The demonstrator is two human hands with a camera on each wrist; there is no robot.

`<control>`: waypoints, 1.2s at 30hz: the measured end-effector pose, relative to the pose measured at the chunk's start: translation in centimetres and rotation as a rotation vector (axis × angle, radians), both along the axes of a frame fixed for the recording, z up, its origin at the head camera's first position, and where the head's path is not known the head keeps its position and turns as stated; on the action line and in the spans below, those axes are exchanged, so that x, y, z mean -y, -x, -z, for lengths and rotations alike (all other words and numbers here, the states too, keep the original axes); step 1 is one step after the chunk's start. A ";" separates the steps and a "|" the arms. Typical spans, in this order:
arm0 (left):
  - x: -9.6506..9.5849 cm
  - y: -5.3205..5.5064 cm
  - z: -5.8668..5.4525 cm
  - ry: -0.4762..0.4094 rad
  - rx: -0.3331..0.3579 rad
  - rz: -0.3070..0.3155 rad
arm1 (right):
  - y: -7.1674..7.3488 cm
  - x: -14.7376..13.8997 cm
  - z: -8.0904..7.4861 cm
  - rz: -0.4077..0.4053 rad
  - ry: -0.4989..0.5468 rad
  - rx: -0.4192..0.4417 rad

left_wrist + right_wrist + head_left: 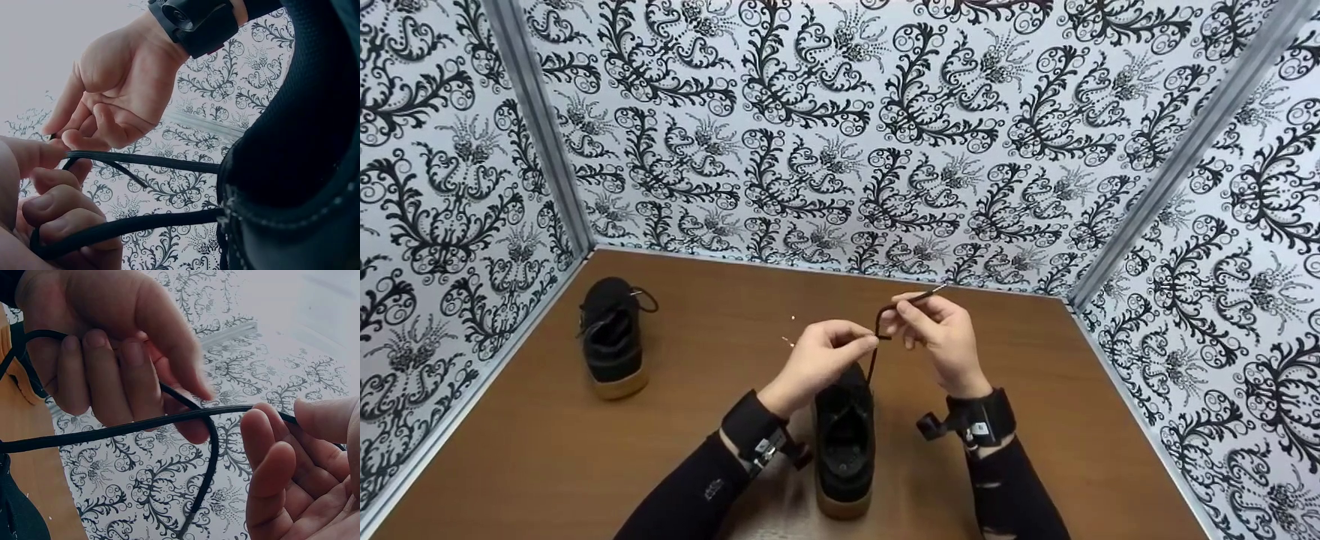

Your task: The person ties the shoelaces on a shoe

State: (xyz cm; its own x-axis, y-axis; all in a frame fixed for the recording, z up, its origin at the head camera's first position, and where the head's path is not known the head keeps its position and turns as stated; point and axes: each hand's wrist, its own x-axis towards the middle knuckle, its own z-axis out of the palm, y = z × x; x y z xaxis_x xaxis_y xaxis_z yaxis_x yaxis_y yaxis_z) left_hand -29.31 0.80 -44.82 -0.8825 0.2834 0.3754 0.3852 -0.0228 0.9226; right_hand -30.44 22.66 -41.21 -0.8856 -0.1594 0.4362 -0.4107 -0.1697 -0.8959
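A black shoe (pixel 844 480) with a tan sole stands between the forearms, its opening toward me. My left hand (pixel 829 352), above its toe end, holds one black lace (pixel 124 228) within curled fingers. That lace's loose end (pixel 211 461) hangs past the fingertips in the right wrist view. A second lace (pixel 124 430) stretches from the shoe across the first, by the left thumb and forefinger. My right hand (pixel 937 334) pinches this second lace between thumb and fingers, its tip (pixel 936 288) sticking out beyond. Whether the left fingertips also pinch the crossing is hard to tell.
Another black shoe (pixel 615 352) with a tan sole stands at the left on the brown table (pixel 720 442). Small pale bits (pixel 789 342) lie near the left hand. Patterned walls (pixel 810 150) with metal corner strips enclose the back and sides.
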 end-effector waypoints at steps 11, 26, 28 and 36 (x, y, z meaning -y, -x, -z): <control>-0.4 -0.3 -0.2 0.027 -0.069 -0.077 | -0.1 0.4 0.1 0.024 0.008 0.016; -0.2 0.0 0.2 -0.110 0.103 -0.078 | 0.8 0.1 0.1 0.263 -0.083 0.111; -0.2 0.0 0.2 -0.116 0.106 -0.083 | 0.8 0.2 0.1 0.290 -0.115 0.127; -0.1 0.0 0.2 -0.103 0.119 -0.098 | 0.7 0.4 0.3 0.349 -0.130 0.128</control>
